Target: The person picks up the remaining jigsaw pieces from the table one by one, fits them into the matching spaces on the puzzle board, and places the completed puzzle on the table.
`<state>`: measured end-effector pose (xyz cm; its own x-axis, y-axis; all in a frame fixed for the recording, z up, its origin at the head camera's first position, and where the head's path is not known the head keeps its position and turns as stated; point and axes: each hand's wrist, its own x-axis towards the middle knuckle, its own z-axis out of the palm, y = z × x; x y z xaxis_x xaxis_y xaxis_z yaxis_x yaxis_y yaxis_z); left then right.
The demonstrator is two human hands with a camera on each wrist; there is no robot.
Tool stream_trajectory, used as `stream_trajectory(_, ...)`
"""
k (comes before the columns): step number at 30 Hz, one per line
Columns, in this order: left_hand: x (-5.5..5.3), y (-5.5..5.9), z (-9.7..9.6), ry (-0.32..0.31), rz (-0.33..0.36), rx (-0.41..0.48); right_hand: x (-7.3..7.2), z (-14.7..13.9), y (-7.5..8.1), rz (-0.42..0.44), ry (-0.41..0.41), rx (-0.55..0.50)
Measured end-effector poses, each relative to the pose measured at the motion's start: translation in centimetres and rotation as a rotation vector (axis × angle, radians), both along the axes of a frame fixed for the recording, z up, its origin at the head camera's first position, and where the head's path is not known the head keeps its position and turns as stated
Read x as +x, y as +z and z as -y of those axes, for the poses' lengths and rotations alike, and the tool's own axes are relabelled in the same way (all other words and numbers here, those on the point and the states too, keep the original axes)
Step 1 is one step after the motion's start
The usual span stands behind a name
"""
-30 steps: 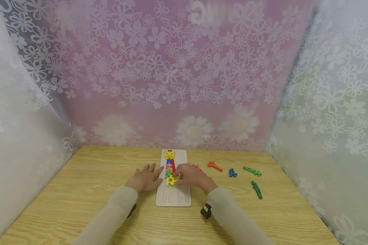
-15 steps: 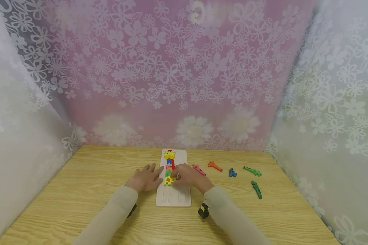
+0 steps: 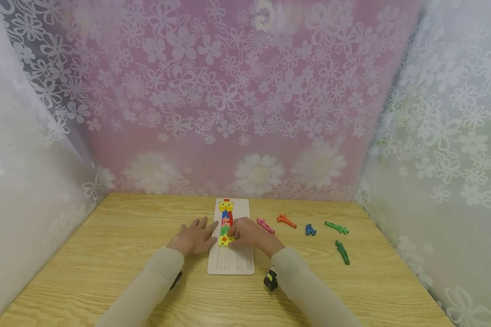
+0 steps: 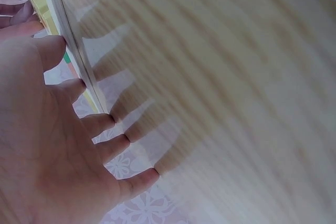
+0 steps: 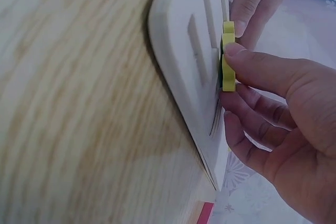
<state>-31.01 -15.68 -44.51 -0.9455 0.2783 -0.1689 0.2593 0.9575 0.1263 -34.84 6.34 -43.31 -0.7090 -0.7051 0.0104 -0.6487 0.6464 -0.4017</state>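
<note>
A pale wooden puzzle board (image 3: 231,270) lies lengthwise before me, bearing a yellow giraffe head (image 3: 226,205) at its far end. Below the head run blue, pink and green pieces (image 3: 224,231), with a red strip (image 3: 231,219) along their right side. My right hand (image 3: 250,234) pinches a yellow puzzle piece (image 3: 223,240) between thumb and fingers, just below the green one. In the right wrist view the yellow piece (image 5: 229,69) sits close over the board's grooves. My left hand (image 3: 194,238) rests with spread fingers beside the board, thumb at its left edge.
Right of the board lie loose pieces: pink (image 3: 265,225), orange (image 3: 287,221), blue (image 3: 310,230), light green (image 3: 337,227) and dark green (image 3: 342,252). A floral curtain (image 3: 245,113) hangs behind the wooden table (image 3: 139,218), with patterned sheets at both sides.
My right hand has shifted slightly left with the yellow piece, which now lines up under the green one. More of the loose pink piece shows. The left hand has stayed put.
</note>
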Motion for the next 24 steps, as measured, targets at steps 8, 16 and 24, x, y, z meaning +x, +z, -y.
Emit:
stream_trajectory(8, -0.08, -0.11, -0.02, 0.001, 0.0, 0.007, 0.06, 0.1, -0.02, 0.015, -0.013, -0.004)
stream_trajectory(16, -0.16, -0.34, 0.03, 0.001, 0.002, 0.011, 0.08, 0.19, -0.13, 0.017, -0.025, 0.0)
stream_trajectory(24, -0.22, -0.06, -0.03, 0.003, 0.002, 0.009, -0.13, 0.24, -0.05, -0.024, -0.003, 0.007)
